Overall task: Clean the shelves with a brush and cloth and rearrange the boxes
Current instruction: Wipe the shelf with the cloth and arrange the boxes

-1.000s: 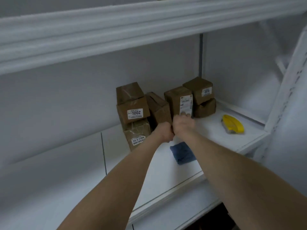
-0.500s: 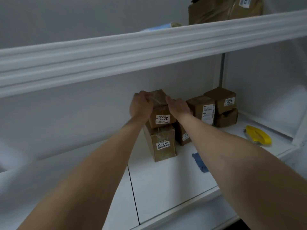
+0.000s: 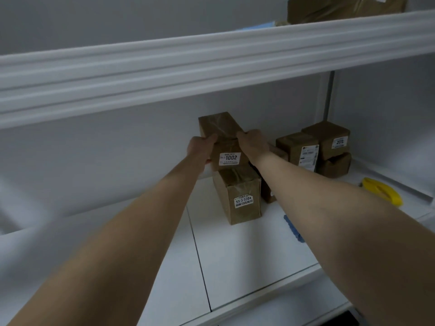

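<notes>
- Top box point(image 3: 219, 128), labelled 1002, is directly above the lower box point(image 3: 240, 196), far on the shelf point(image 3: 235, 267).
- Left hand point(image 3: 200, 150) and right hand point(image 3: 253, 143) grip its sides, fingers curled on.
- Cloth point(image 3: 293, 228) and brush point(image 3: 381, 191) lie to the right.

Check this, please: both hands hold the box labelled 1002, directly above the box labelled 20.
Not quite. The head view shows the left hand and right hand holding the 1002 box, but directly above the box labelled 55-3-330; the box labelled 20 sits further right.
</notes>
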Tool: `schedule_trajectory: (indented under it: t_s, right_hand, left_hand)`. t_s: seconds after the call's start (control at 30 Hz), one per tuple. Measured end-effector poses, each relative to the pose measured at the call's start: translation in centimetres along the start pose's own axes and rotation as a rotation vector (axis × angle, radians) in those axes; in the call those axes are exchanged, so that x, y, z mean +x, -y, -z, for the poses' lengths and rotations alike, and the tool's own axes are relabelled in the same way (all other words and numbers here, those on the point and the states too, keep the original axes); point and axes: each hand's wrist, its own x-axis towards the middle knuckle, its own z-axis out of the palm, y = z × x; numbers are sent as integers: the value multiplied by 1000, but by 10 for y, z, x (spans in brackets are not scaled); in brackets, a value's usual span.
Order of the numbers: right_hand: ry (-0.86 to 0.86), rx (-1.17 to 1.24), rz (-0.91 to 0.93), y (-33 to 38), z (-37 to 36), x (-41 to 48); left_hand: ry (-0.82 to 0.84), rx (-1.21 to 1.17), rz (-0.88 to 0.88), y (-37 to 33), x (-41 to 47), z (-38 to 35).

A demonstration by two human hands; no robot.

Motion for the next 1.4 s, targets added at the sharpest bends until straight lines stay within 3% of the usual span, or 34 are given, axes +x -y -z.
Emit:
schedule_trajectory:
  t_s: [0.17,0.3,0.63,1.1,1.4]
  right_hand:
    - [90,-59,107,22,-52,-19]
    - [209,-79,114,27,-100,-40]
    - [584,88,-203,15,-201,-90]
    - [726,26,-150,27,-331,-172]
    - [743,14,-136,53,-413,-217]
  left_hand:
    - [-211,89,22,17,7,54]
    - [-265,142,109,44,5,100]
    - [-233,345,356,104,-18,193]
    - [-385,529,467,172,-57,314]
    - [-355,583,473,197,-58,403]
